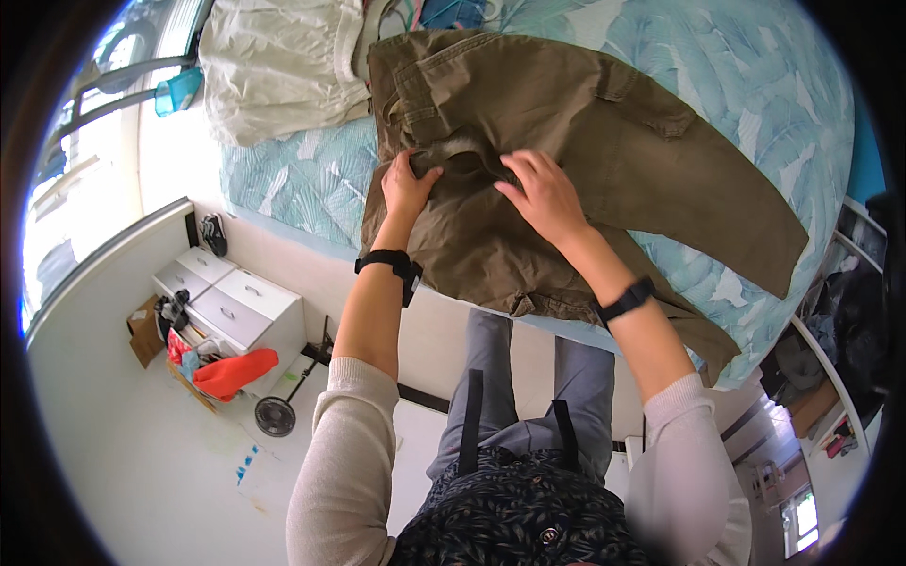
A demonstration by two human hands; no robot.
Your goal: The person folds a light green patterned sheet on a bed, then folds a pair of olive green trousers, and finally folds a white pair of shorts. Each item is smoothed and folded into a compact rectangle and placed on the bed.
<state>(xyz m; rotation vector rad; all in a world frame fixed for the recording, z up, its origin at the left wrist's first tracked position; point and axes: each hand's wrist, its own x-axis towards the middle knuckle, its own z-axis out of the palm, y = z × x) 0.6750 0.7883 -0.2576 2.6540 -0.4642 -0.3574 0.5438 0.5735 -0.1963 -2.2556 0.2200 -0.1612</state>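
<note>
Brown cargo trousers lie spread on a bed with a blue leaf-patterned sheet, waistband toward the left and legs stretching to the right. On the trousers near the fly and waist is my left hand; its thumb and fingers pinch a fold of the cloth. To its right my right hand rests at the crotch area, fingers bent and thumb apart, touching the cloth; whether it grips any is hard to tell. Between the hands the fabric is raised in creases and a pale lining patch shows.
Cream-coloured trousers or shorts lie at the bed's upper left, beside hangers and a denim item. A white drawer unit and a black fan stand at the lower left. Open shelves with clothes are at the right.
</note>
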